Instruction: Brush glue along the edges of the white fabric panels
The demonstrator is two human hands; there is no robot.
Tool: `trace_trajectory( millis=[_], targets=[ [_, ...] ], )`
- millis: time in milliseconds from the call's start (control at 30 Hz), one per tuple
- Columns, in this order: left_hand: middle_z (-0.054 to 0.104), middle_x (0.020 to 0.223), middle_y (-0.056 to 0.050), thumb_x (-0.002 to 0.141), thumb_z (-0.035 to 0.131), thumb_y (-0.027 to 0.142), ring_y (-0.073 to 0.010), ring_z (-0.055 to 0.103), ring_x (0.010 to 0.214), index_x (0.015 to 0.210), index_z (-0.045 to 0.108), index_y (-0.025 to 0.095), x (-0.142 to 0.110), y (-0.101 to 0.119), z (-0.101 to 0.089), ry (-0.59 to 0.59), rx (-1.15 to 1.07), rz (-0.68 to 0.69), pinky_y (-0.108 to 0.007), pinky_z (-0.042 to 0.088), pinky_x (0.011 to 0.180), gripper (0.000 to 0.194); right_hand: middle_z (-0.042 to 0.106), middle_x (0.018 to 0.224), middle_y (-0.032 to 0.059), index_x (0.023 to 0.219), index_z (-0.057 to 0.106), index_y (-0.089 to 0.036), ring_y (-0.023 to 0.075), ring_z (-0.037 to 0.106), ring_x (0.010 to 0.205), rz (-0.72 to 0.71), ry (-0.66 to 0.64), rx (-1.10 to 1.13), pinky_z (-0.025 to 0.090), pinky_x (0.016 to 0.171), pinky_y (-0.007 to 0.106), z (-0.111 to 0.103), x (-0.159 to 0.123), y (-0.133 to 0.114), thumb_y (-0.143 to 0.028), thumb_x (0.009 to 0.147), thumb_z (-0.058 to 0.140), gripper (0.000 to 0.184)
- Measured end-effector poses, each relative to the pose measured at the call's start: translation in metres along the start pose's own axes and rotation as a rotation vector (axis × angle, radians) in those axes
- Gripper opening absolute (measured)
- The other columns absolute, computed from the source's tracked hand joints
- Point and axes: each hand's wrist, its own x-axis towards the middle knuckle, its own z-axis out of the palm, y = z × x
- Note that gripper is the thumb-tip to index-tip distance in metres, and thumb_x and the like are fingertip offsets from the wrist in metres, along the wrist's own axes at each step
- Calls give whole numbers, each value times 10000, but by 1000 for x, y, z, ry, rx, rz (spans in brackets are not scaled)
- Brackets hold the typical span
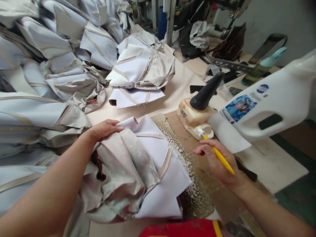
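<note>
My left hand (105, 129) grips the upper left edge of a sewn bag piece (170, 174), white panels with beige tape strips and a crumpled grey lining. Its thumb lies over the fabric and the other fingers are partly hidden. Between the fingers of my right hand (219, 163) is a yellow-handled brush (223, 159). The white brush tip is at the opening of a yellowish, crusted pot (189, 113) with white paste at its mouth. A black cone (207, 92) sticks up from the pot.
Many similar bag pieces (56, 62) heap up at the left, with another stack (140, 70) behind. A large white jug (278, 95) leans at the right. Under the held piece lies a board (187, 168) crusted with dried bits, beside brown cardboard (209, 184). A green bottle (263, 67) stands farther back.
</note>
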Motion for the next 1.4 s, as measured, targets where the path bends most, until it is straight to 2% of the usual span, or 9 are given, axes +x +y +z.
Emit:
trace_trajectory(
  millis=[67,267,433,533,667,767,1033,1300,1400],
  targets=[
    [663,791,-29,555,695,535,-194,595,661,905,640,147,8,7,8,-69,80,30,-274,491,613,525,645,761,20,987,539,-204,147,607,735,-9,6,20,488,742,304,-1,1,0,-410,862,478,249],
    [661,915,-49,709,560,399,-253,603,869,930,652,173,35,16,37,126,488,73,-334,452,847,329,623,770,18,1035,533,-209,146,597,754,-64,-17,82,470,771,318,-3,1,4,-420,881,441,277],
    [384,1382,-42,828,500,387,-315,256,1290,1286,437,275,6,28,67,291,916,417,-538,244,1022,476,546,669,12,979,587,-183,150,593,718,39,-9,148,477,699,291,0,16,-1,-514,882,357,415],
    [404,1367,-14,870,440,481,-326,254,1285,1244,446,353,-19,27,104,139,1003,561,-671,180,968,396,565,677,16,851,603,-178,143,586,677,173,-16,147,474,658,273,17,35,-8,-526,842,433,387],
    [513,1240,-30,872,449,500,-289,365,1199,1170,498,331,-25,7,138,82,924,589,-658,177,980,347,593,684,9,760,576,-178,137,572,649,218,-214,17,459,665,272,49,58,-11,-473,794,507,305],
    [528,1198,-32,856,482,505,-284,365,1186,1150,515,332,-19,-4,139,104,866,595,-647,173,986,342,589,681,2,747,561,-181,135,566,631,203,-340,-27,449,634,265,75,76,-3,-442,804,467,283],
    [517,1203,-40,851,466,550,-291,340,1204,1126,533,316,-16,-9,135,111,802,628,-646,120,999,367,587,633,0,734,574,-175,138,561,625,65,-249,-103,430,631,255,132,136,-2,-397,789,453,259],
    [515,1199,-37,843,459,577,-286,341,1212,1134,525,298,-15,-17,138,134,770,658,-607,101,1030,408,485,507,-36,576,508,-179,109,490,479,206,-379,-214,371,482,227,94,95,-7,-344,747,494,239],
    [518,1192,-35,841,468,569,-287,344,1210,1123,525,296,-15,-18,138,141,766,659,-611,113,1025,397,511,534,-29,605,531,-177,120,512,508,190,-360,-206,383,491,230,97,103,-10,-346,743,493,221]
  ],
)
